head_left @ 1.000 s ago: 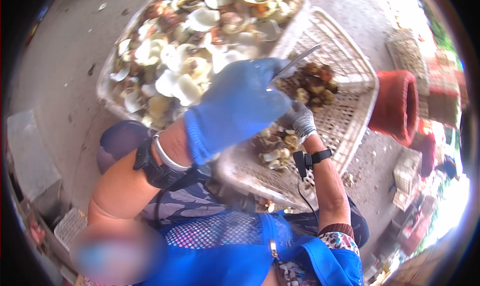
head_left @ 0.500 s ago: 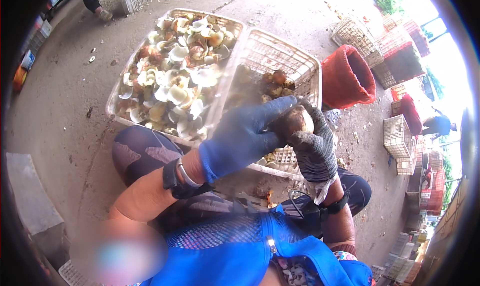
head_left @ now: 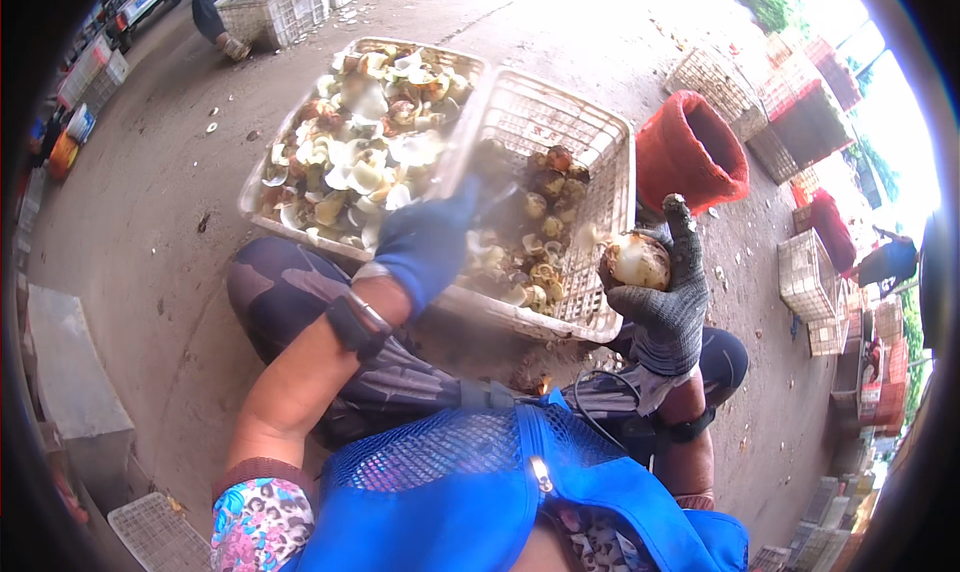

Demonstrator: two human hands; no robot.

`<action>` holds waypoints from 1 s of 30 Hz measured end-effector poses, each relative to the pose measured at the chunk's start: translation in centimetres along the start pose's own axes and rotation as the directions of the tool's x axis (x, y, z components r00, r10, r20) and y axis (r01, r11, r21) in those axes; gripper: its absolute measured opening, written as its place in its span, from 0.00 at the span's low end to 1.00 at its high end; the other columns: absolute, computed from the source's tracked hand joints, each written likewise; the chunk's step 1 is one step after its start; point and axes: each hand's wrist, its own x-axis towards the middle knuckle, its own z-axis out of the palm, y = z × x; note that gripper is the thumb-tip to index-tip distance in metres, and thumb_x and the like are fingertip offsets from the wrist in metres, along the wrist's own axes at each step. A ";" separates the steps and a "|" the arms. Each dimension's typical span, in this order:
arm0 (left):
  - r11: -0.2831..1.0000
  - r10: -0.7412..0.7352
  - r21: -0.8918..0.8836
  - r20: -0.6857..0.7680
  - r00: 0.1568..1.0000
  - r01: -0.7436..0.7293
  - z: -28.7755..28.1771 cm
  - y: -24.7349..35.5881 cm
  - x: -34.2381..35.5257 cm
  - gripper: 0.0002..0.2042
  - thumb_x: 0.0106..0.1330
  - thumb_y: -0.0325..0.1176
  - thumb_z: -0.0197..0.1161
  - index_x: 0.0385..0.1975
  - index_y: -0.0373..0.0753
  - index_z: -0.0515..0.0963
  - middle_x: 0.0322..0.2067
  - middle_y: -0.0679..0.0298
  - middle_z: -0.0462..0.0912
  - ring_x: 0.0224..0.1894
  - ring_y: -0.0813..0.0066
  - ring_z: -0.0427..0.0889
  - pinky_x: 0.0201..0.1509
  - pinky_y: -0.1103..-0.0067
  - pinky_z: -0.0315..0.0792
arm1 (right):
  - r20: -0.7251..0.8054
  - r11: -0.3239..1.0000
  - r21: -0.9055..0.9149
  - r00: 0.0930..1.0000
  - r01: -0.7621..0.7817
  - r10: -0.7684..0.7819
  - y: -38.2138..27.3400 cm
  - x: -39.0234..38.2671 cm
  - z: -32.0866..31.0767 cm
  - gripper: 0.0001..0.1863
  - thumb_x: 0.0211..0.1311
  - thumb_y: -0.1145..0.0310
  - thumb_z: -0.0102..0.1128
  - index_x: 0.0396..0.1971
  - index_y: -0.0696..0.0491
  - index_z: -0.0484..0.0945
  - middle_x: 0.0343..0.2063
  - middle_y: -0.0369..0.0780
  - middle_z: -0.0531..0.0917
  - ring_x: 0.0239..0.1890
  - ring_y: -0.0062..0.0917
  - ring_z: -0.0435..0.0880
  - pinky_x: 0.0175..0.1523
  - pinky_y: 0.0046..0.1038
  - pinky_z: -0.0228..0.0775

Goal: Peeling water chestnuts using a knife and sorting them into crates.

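Note:
In my right hand (head_left: 667, 307), gloved in grey, I hold a round onion (head_left: 641, 262), partly peeled, with white flesh and some brown skin showing. The thumb and fingers wrap round its lower side while one finger points up. My left hand (head_left: 425, 244), in a blue and dark glove, is over the shared edge of two white plastic crates; motion smears its fingers. The left crate (head_left: 262, 172) is heaped with pale, cup-shaped onion peelings (head_left: 362, 167). Inside the right crate (head_left: 600, 222) lie brown onions (head_left: 556, 162) and more peel scraps.
A red bucket-like container (head_left: 690, 152) stands beyond the right crate. Stacked crates (head_left: 805, 272) line the right side. At the far left are another crate (head_left: 275, 12) and a person's leg (head_left: 215, 17). Peel bits dot the concrete floor (head_left: 170, 242).
My left hand has come off the onion and swung left toward the peelings. The right hand has moved right and slightly down, keeping the onion. The view has shifted slightly.

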 end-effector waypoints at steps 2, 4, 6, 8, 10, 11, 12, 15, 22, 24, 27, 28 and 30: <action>0.976 0.092 -0.178 -0.191 0.977 -0.126 0.5 1.2 -0.2 0.21 0.66 0.28 0.58 0.61 0.40 0.73 0.32 0.52 0.86 0.31 0.51 0.86 0.34 0.61 0.79 | -0.022 0.998 0.017 0.998 -0.060 0.060 -0.2 0.4 -1.1 0.61 0.33 0.84 0.76 0.75 0.53 0.56 0.50 0.44 0.79 0.48 0.30 0.84 0.51 0.29 0.82; 0.934 0.169 -0.243 -0.345 0.923 -0.262 1.4 3.1 -0.1 0.20 0.65 0.28 0.58 0.59 0.40 0.76 0.32 0.50 0.86 0.31 0.50 0.86 0.36 0.60 0.79 | 0.009 0.989 0.060 0.991 -0.134 0.133 0.6 0.6 -2.3 0.61 0.34 0.81 0.79 0.75 0.53 0.56 0.51 0.44 0.79 0.49 0.29 0.84 0.53 0.30 0.82; 0.818 0.434 -0.148 -0.474 0.766 -0.556 1.1 5.6 0.1 0.24 0.62 0.28 0.62 0.62 0.41 0.74 0.38 0.48 0.86 0.38 0.52 0.87 0.40 0.65 0.81 | 0.015 0.991 0.078 0.994 -0.107 0.106 1.1 0.6 -2.1 0.61 0.35 0.79 0.81 0.75 0.53 0.56 0.51 0.44 0.79 0.49 0.29 0.84 0.54 0.30 0.81; 0.842 0.406 -0.177 -0.413 0.815 -0.509 0.3 8.6 -0.6 0.25 0.63 0.27 0.61 0.62 0.37 0.73 0.40 0.48 0.85 0.38 0.52 0.87 0.39 0.65 0.81 | 0.022 0.999 -0.049 1.000 -0.009 0.010 1.7 0.9 -2.1 0.63 0.37 0.71 0.86 0.76 0.54 0.53 0.51 0.46 0.80 0.52 0.30 0.83 0.56 0.30 0.79; 0.863 0.373 -0.208 -0.354 0.858 -0.461 -0.6 10.0 -0.7 0.25 0.63 0.25 0.60 0.63 0.34 0.71 0.43 0.47 0.85 0.38 0.52 0.87 0.39 0.65 0.81 | 0.016 0.981 -0.186 0.999 0.050 -0.048 2.3 1.0 -2.2 0.65 0.37 0.68 0.87 0.76 0.54 0.53 0.52 0.46 0.80 0.53 0.30 0.82 0.57 0.30 0.79; 0.869 0.379 -0.206 -0.310 0.872 -0.450 -0.7 10.3 -0.7 0.25 0.63 0.25 0.59 0.63 0.31 0.70 0.42 0.47 0.85 0.37 0.52 0.87 0.38 0.65 0.80 | 0.024 0.941 -0.319 0.994 0.108 -0.106 2.6 1.0 -2.2 0.66 0.37 0.65 0.88 0.76 0.55 0.52 0.53 0.47 0.80 0.54 0.30 0.81 0.57 0.30 0.78; 0.875 0.383 -0.205 -0.264 0.885 -0.440 -0.7 10.5 -0.7 0.26 0.63 0.24 0.58 0.63 0.28 0.69 0.42 0.46 0.84 0.36 0.52 0.86 0.37 0.65 0.80 | 0.012 0.957 -0.270 0.995 0.103 -0.104 2.7 1.0 -1.7 0.66 0.37 0.62 0.88 0.76 0.55 0.51 0.55 0.47 0.79 0.55 0.29 0.81 0.58 0.31 0.78; 0.882 0.417 -0.080 -0.326 0.848 -0.464 0.1 9.9 -0.3 0.25 0.64 0.25 0.59 0.62 0.28 0.70 0.39 0.46 0.84 0.33 0.55 0.86 0.33 0.66 0.79 | 0.006 0.973 -0.218 0.997 0.077 -0.078 2.8 0.8 -1.5 0.65 0.40 0.64 0.86 0.77 0.55 0.51 0.55 0.46 0.79 0.55 0.28 0.81 0.58 0.31 0.77; 0.905 0.412 -0.013 -0.228 0.882 -0.426 2.1 9.0 0.9 0.25 0.65 0.29 0.60 0.63 0.36 0.70 0.36 0.49 0.85 0.25 0.61 0.84 0.24 0.70 0.76 | -0.040 0.997 -0.076 0.999 -0.028 0.025 4.7 0.3 -2.9 0.65 0.35 0.74 0.83 0.77 0.54 0.51 0.55 0.45 0.79 0.56 0.29 0.80 0.58 0.31 0.78; 0.910 0.411 0.027 -0.207 0.888 -0.414 4.8 6.2 2.3 0.24 0.65 0.32 0.62 0.62 0.41 0.71 0.34 0.51 0.86 0.25 0.57 0.84 0.26 0.66 0.77 | -0.075 0.991 0.088 0.991 -0.102 0.108 4.1 -0.6 -2.8 0.65 0.33 0.76 0.82 0.77 0.52 0.52 0.56 0.46 0.79 0.56 0.29 0.81 0.58 0.30 0.80; 0.988 0.005 -0.154 0.014 1.000 -0.003 4.1 4.9 1.0 0.15 0.67 0.38 0.63 0.51 0.48 0.74 0.31 0.57 0.84 0.32 0.55 0.85 0.36 0.63 0.76 | -0.101 0.978 0.205 0.994 -0.025 0.046 4.8 -0.6 -3.8 0.67 0.32 0.79 0.80 0.77 0.51 0.50 0.56 0.46 0.77 0.55 0.31 0.82 0.56 0.31 0.82; 0.988 0.011 -0.152 0.016 1.000 -0.009 4.2 5.2 0.7 0.15 0.67 0.38 0.63 0.51 0.48 0.74 0.31 0.57 0.84 0.32 0.55 0.85 0.36 0.63 0.76 | -0.106 0.978 0.207 0.993 -0.022 0.045 4.7 -0.5 -3.6 0.67 0.32 0.79 0.80 0.77 0.51 0.50 0.56 0.46 0.77 0.55 0.31 0.82 0.56 0.31 0.82; 0.905 0.153 -0.380 -0.130 0.980 -0.192 4.1 6.2 0.7 0.23 0.66 0.32 0.62 0.61 0.49 0.72 0.40 0.50 0.85 0.33 0.55 0.85 0.38 0.66 0.78 | -0.072 0.975 0.222 0.997 -0.024 0.041 4.0 0.5 -2.7 0.66 0.33 0.80 0.80 0.77 0.50 0.50 0.57 0.45 0.76 0.57 0.32 0.80 0.56 0.32 0.82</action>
